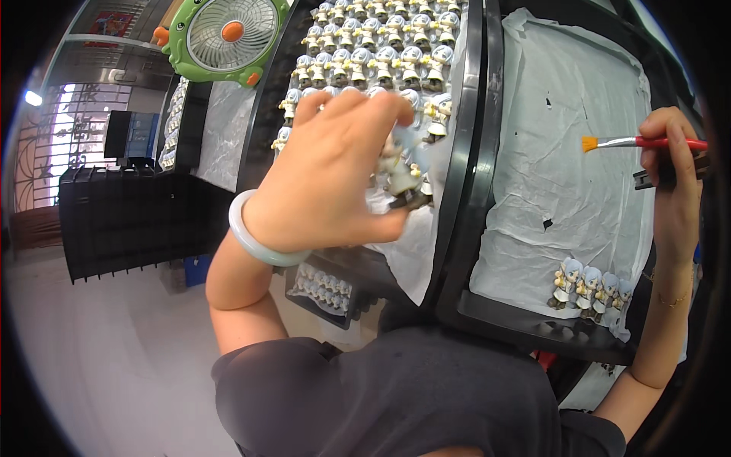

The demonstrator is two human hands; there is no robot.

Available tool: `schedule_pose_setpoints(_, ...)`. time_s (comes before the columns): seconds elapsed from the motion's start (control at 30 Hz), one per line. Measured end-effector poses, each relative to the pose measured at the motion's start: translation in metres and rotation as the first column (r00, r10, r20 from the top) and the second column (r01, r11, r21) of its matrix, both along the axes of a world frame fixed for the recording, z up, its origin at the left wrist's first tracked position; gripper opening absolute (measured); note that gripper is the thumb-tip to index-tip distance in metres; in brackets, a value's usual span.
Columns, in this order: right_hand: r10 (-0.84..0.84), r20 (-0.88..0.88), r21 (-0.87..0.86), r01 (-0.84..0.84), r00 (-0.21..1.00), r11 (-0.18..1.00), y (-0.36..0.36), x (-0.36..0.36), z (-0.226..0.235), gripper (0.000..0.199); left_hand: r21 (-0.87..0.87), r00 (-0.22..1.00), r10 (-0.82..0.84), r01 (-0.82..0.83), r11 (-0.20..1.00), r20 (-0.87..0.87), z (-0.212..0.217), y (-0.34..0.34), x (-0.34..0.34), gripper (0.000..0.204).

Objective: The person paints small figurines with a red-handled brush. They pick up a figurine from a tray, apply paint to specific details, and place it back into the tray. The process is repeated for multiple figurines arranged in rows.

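Observation:
My left hand (327, 171), with a pale bangle on the wrist, is over the left tray, curled around a small figurine (400, 171) with pale hair and dark feet. The figurine is blurred, held between thumb and fingers. Beyond the hand, rows of matching figurines (358, 65) stand on white paper. At the right, my right hand (671, 148) grips a paintbrush (628, 142) with a red handle and orange bristles pointing left. A dark object (647, 180), its kind unclear, shows under the fingers of that hand.
The right tray (525, 331) is black, lined with wrinkled white paper (563, 183); several figurines (590, 289) stand at its near right corner. A green fan (232, 34) is at the far left. A black crate (129, 221) stands left, and more figurines (324, 288) lie below the left tray.

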State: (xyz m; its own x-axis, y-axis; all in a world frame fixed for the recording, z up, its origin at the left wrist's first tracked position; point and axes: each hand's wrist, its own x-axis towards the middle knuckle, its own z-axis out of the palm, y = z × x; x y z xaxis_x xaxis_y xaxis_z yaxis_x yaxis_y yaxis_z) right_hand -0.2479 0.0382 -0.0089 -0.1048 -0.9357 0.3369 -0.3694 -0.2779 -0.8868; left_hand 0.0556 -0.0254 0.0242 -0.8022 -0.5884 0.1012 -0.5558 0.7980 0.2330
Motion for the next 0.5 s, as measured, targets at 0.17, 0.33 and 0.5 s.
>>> schedule_pose_setpoints(0.17, 0.007, 0.008, -0.030, -0.007, 1.000, 1.000, -0.003, -0.006, -0.001, 0.032, 0.308, 0.961, -0.101, 0.018, 0.951, 0.257, -0.025, 0.018, 0.035, 0.062)
schedule_pose_setpoints(0.33, 0.050, -0.066, -0.158, -0.060, 0.997, 0.986, -0.002, -0.016, -0.013, 0.030, 0.220, 0.909, -0.100, 0.009, 0.975, 0.404, -0.027, 0.027, 0.033, 0.060)
schedule_pose_setpoints(0.5, -0.038, 0.185, -0.221, 0.079, 0.982, 0.972, -0.003, 0.003, 0.013, 0.029, 0.201, 0.946, -0.290, 0.259, 0.945, 0.143, 0.013, 0.026, -0.045, 0.045)
